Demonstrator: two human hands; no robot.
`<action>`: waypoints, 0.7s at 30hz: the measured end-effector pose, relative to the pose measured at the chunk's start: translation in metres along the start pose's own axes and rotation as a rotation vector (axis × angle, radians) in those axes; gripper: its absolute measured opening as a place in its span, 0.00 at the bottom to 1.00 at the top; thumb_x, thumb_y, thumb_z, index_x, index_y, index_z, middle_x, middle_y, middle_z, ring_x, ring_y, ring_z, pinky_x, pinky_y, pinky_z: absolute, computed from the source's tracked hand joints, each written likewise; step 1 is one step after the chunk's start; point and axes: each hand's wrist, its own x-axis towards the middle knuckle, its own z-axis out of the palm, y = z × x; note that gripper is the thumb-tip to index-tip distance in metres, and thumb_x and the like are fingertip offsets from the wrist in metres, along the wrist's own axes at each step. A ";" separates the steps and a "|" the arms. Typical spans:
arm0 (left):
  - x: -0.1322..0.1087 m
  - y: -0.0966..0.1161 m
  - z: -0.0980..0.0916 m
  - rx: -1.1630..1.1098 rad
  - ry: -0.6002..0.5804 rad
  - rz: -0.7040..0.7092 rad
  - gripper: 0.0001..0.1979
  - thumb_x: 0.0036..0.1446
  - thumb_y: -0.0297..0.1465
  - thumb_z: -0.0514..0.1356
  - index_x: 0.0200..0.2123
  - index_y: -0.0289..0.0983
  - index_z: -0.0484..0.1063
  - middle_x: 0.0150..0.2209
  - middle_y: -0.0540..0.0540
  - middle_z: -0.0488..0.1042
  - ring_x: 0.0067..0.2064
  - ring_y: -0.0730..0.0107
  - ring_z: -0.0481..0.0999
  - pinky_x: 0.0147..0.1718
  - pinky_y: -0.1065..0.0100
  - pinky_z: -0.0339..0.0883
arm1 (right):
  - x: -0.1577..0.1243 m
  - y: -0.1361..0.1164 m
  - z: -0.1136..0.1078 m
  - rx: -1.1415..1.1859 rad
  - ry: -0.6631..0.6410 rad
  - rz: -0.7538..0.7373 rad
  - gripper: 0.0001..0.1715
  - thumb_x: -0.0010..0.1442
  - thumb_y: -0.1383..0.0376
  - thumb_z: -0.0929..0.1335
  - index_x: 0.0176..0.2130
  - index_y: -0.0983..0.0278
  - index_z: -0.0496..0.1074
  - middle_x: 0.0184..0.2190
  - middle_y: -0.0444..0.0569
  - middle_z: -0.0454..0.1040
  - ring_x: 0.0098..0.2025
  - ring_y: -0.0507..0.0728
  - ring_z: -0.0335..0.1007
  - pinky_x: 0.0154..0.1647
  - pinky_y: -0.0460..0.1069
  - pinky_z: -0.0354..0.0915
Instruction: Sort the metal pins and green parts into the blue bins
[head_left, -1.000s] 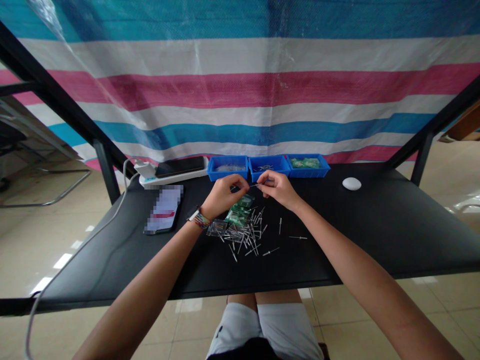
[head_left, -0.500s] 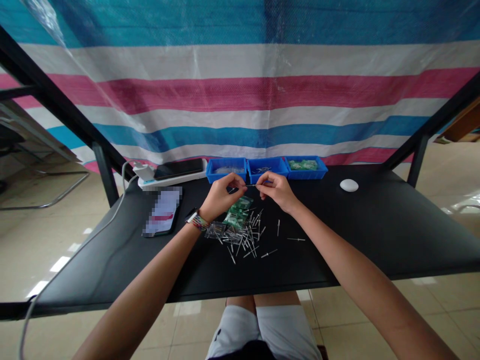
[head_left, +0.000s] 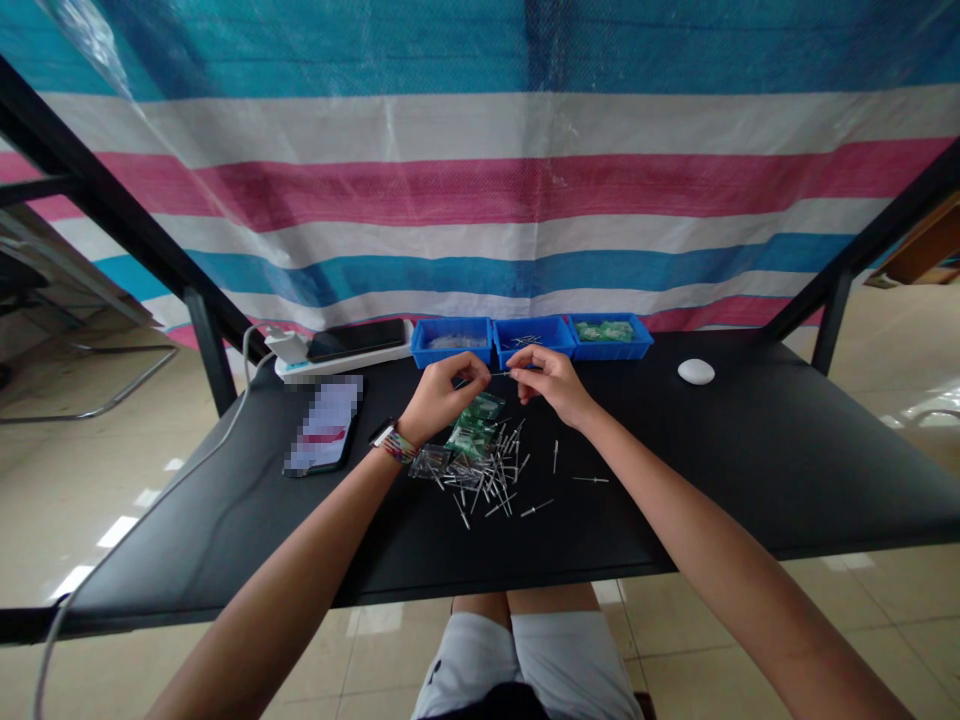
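A thin metal blind rivet (head_left: 499,374) spans the gap between my two hands above the table. My left hand (head_left: 448,393) pinches its left end between thumb and forefinger. The fingertips of my right hand (head_left: 553,383) close on its other end. Below them lies a loose pile of blind rivets (head_left: 491,478), with several more scattered to its right. Green packets (head_left: 471,438) and a small clear packet (head_left: 430,461) rest against the pile's upper left side.
Behind my hands stand three blue bins: the left bin (head_left: 421,354) with clear packets, the middle bin (head_left: 561,350) with rivets, the right bin (head_left: 626,351) with green packets. A phone (head_left: 324,428), a power strip (head_left: 349,364) and a white mouse (head_left: 696,372) lie on the black table (head_left: 712,450).
My hands hold nearly the same position over the pile, with the rivet still between them. The right fingers have shifted slightly on it. The pile looks unchanged.
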 end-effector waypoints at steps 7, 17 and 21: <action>0.002 -0.002 -0.006 0.052 0.034 -0.015 0.08 0.62 0.35 0.61 0.36 0.38 0.78 0.36 0.45 0.82 0.38 0.63 0.80 0.40 0.65 0.72 | 0.003 0.003 -0.003 0.008 0.054 0.013 0.15 0.51 0.56 0.78 0.34 0.62 0.76 0.28 0.41 0.74 0.24 0.50 0.70 0.24 0.47 0.74; 0.003 -0.026 -0.032 0.535 -0.022 -0.244 0.06 0.56 0.36 0.64 0.33 0.42 0.81 0.32 0.47 0.83 0.33 0.59 0.80 0.31 0.65 0.65 | 0.020 0.016 -0.045 -0.305 0.443 -0.168 0.14 0.58 0.60 0.71 0.43 0.62 0.81 0.41 0.49 0.79 0.24 0.51 0.73 0.23 0.47 0.71; 0.001 -0.030 -0.024 0.612 -0.091 -0.252 0.06 0.56 0.34 0.66 0.36 0.42 0.82 0.38 0.44 0.83 0.37 0.56 0.81 0.33 0.64 0.68 | 0.017 0.019 -0.049 -0.538 0.438 -0.250 0.18 0.60 0.65 0.66 0.46 0.63 0.83 0.48 0.52 0.78 0.26 0.52 0.73 0.28 0.49 0.72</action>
